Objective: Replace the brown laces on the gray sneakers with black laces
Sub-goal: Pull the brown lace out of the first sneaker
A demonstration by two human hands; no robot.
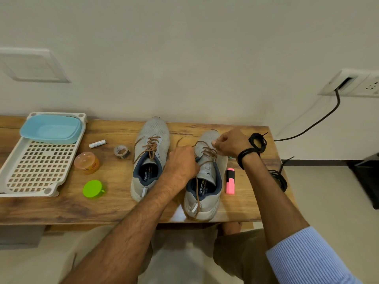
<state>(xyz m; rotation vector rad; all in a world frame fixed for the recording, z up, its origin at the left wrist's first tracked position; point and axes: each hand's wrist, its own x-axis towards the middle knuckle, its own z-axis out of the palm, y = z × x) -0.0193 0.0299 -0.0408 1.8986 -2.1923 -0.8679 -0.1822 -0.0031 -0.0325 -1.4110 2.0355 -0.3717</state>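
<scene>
Two gray sneakers (150,158) stand side by side on the wooden surface (114,203), both still threaded with brown. The left hand (181,162) curls its fingers onto the brown lace (208,151) of the right-hand sneaker (205,203), while the right hand (230,143) pinches that lace nearer the toe. A coiled black lace (258,142) lies just beyond the right wrist, and another black coil (279,179) lies at the surface's right edge.
</scene>
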